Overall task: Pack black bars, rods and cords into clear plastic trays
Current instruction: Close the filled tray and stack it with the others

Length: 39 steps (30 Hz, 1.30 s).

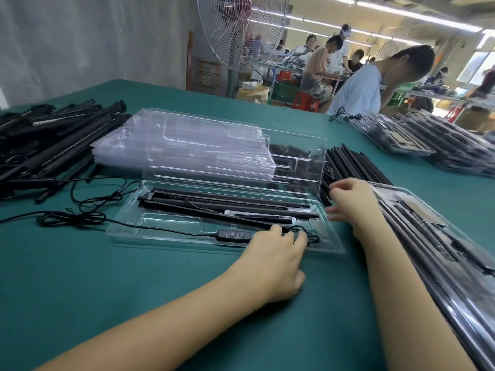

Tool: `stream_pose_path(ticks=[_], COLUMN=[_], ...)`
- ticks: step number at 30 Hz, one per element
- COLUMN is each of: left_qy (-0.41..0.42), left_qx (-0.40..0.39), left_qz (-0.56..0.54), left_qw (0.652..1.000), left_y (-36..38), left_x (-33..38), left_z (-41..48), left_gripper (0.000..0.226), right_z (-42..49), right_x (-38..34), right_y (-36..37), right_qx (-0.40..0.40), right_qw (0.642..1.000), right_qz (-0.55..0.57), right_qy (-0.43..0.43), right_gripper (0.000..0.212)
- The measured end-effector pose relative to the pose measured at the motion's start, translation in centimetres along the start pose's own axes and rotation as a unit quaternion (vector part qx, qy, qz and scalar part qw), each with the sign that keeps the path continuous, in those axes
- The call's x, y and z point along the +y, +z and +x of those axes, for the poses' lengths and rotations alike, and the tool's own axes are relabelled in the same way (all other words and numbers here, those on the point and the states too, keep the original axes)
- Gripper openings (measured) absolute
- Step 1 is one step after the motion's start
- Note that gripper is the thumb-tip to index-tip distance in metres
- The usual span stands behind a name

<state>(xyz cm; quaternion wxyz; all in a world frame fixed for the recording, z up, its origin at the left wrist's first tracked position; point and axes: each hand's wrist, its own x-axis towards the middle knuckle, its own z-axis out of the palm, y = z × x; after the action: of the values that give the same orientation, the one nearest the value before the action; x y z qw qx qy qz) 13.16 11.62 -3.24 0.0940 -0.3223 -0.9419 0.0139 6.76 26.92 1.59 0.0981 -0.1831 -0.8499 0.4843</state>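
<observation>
An open clear plastic tray (128, 228) lies on the green table in front of me, its lid (302, 153) standing up behind it. Black bars and rods (227, 203) lie in its upper slots. A black cord with an inline controller (235, 234) runs along the front slot and trails off to the left. My left hand (276, 261) presses its fingers on the cord bundle at the tray's right front. My right hand (353, 203) hovers at the tray's right edge, fingers loosely curled beside a pile of loose black rods (353, 162); I see nothing in it.
A stack of clear trays (174, 145) stands behind the open one. Black bars and cords (51, 140) are heaped at the left. Packed trays lie at my right (442, 253) and far right (428, 140). A person in a light shirt (361, 89) and a fan (241, 30) stand beyond the table.
</observation>
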Motion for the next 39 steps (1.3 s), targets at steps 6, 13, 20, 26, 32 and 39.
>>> stream_pose_path(ticks=[6, 13, 20, 26, 32, 39], left_qy=[-0.006, -0.015, -0.038, -0.026, -0.025, -0.014], left_qx=[0.019, 0.013, -0.009, -0.027, -0.016, 0.008], left_qz=[-0.028, -0.043, -0.042, -0.034, -0.063, -0.060], left_qw=[0.999, 0.999, 0.998, 0.999, 0.998, 0.998], left_y=[0.7, 0.5, 0.3, 0.9, 1.5, 1.9], left_x=[0.1, 0.4, 0.5, 0.2, -0.2, -0.3], left_z=[0.2, 0.3, 0.4, 0.2, -0.1, -0.2], left_gripper=[0.069, 0.051, 0.053, 0.060, 0.060, 0.059], right_z=[2.4, 2.8, 1.9, 1.7, 0.8, -0.9], right_x=[-2.1, -1.8, -1.0, -0.9, -1.4, -2.8], right_y=[0.3, 1.1, -0.5, -3.0, -4.0, -2.8], right_qx=[-0.013, -0.080, -0.053, -0.086, -0.113, -0.078], right_qw=[0.983, 0.942, 0.924, 0.964, 0.992, 0.951], right_qz=[0.185, 0.325, 0.375, 0.224, -0.052, -0.292], right_qy=[0.008, 0.011, 0.054, 0.110, 0.031, -0.065], right_gripper=[0.057, 0.050, 0.051, 0.058, 0.022, 0.014])
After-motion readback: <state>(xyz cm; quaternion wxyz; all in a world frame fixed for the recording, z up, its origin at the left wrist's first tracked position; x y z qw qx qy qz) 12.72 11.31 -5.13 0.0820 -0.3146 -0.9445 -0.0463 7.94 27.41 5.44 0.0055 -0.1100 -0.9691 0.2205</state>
